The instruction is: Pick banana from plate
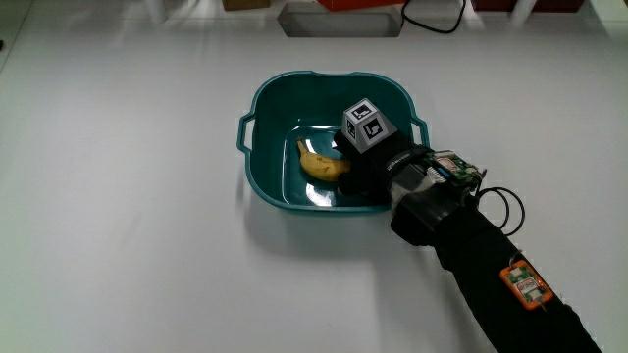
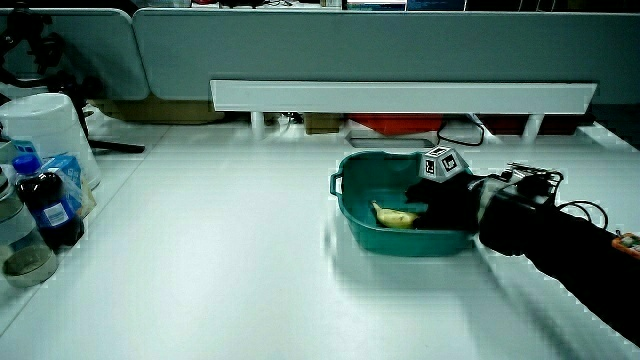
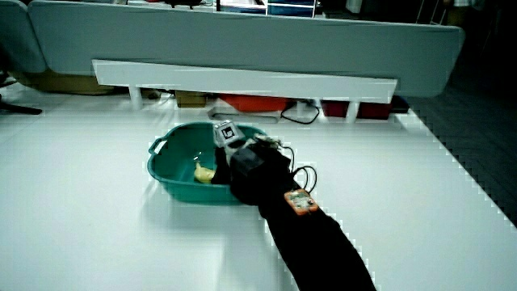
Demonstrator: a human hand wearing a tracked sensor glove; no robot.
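A yellow banana [image 1: 320, 163] lies on the floor of a teal basin [image 1: 257, 178] that has small handles on its rim. The hand [image 1: 365, 175], in a black glove with a patterned cube [image 1: 368, 125] on its back, reaches down into the basin and covers one end of the banana. Its forearm crosses the basin's rim on the side nearer to the person. Both side views show the banana [image 2: 395, 215] [image 3: 203, 173] in the basin [image 2: 400, 241] [image 3: 172, 187] with the hand [image 2: 445, 203] [image 3: 242, 162] against it.
A white box [image 1: 340, 20] and a black cable [image 1: 432, 20] lie farther from the person than the basin. In a side view, a dark bottle [image 2: 48, 205] and a white container [image 2: 50, 130] stand at the table's edge. A long white rail [image 2: 400, 95] runs along the partition.
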